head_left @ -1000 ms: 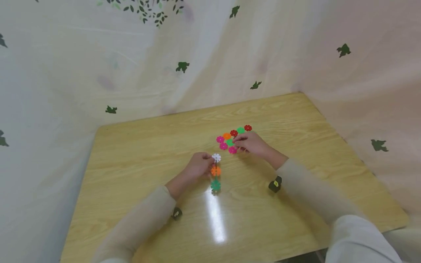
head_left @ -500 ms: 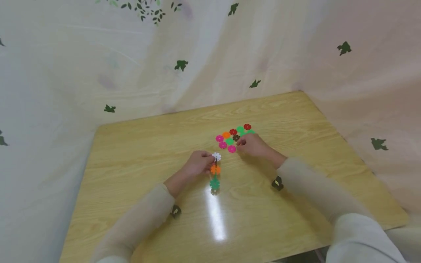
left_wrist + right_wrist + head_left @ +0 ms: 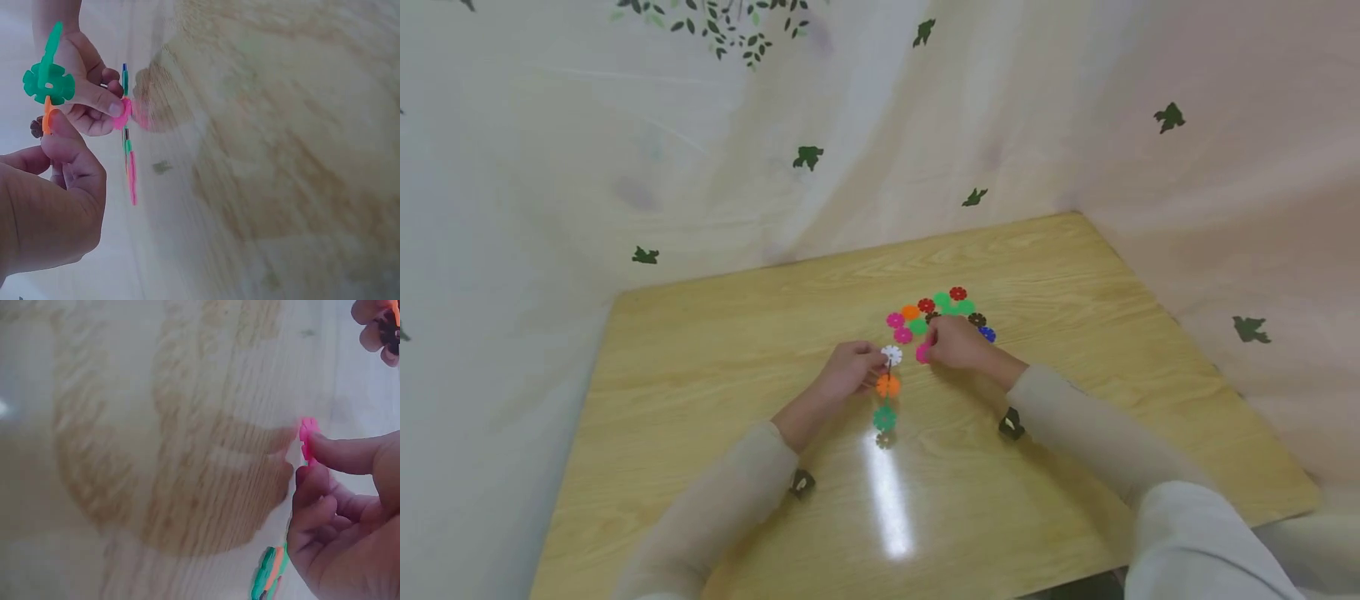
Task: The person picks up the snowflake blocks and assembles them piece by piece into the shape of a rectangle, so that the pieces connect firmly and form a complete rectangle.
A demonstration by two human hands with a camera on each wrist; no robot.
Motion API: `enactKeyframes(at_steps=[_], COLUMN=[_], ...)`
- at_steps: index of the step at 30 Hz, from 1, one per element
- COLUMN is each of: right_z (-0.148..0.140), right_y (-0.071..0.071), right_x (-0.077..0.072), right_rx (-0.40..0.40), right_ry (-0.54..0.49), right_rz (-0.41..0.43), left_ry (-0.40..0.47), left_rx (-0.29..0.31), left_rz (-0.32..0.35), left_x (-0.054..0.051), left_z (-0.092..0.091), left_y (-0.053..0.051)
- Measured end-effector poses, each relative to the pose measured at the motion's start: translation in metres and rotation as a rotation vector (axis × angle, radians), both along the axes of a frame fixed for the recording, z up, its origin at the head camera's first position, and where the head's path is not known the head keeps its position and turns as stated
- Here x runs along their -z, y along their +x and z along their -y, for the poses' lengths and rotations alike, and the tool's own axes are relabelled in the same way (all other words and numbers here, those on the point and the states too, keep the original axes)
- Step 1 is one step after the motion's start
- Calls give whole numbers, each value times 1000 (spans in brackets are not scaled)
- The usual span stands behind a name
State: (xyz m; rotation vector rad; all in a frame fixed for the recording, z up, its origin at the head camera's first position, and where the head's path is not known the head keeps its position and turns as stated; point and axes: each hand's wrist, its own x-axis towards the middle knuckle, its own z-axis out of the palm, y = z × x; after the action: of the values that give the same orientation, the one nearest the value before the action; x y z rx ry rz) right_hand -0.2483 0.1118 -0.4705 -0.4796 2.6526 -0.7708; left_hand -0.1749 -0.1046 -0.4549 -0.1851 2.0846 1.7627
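Observation:
My left hand (image 3: 848,371) pinches a chain of notched, flower-shaped plastic discs near its white disc (image 3: 891,356). Below the white one hang an orange disc (image 3: 888,386) and a green disc (image 3: 885,418), with a brown disc (image 3: 36,127) also in the chain. To the right, my right hand (image 3: 961,342) has a loose pink disc (image 3: 306,431) between thumb and fingertips, low over the tabletop. Whether that disc still touches the table I cannot tell. Right behind this hand lies a group of loose discs, partly hidden by it.
The loose group holds a red disc (image 3: 958,293), a blue disc (image 3: 987,334), an orange disc (image 3: 911,312) and several others on the wooden table (image 3: 722,333). A pale curtain (image 3: 700,167) printed with birds and leaves hangs behind the table.
My right hand has moved left and slightly nearer from the loose discs and now pinches a pink one. Blue and brown discs have come into sight. The left hand stays with the chain.

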Motion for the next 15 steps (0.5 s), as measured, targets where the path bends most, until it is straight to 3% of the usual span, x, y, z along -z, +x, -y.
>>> enactKeyframes(at_steps=[8, 15], right_z=[2, 8], right_y=[1, 3], right_x=[-11, -21], right_rx=[-66, -70], right_ry=[-227, -404], right_rz=[-27, 14], left_ry=[19, 23], left_rx=[-12, 12], left_rz=[-8, -15], left_x=[3, 1], left_z=[-4, -2], left_y=[-1, -1])
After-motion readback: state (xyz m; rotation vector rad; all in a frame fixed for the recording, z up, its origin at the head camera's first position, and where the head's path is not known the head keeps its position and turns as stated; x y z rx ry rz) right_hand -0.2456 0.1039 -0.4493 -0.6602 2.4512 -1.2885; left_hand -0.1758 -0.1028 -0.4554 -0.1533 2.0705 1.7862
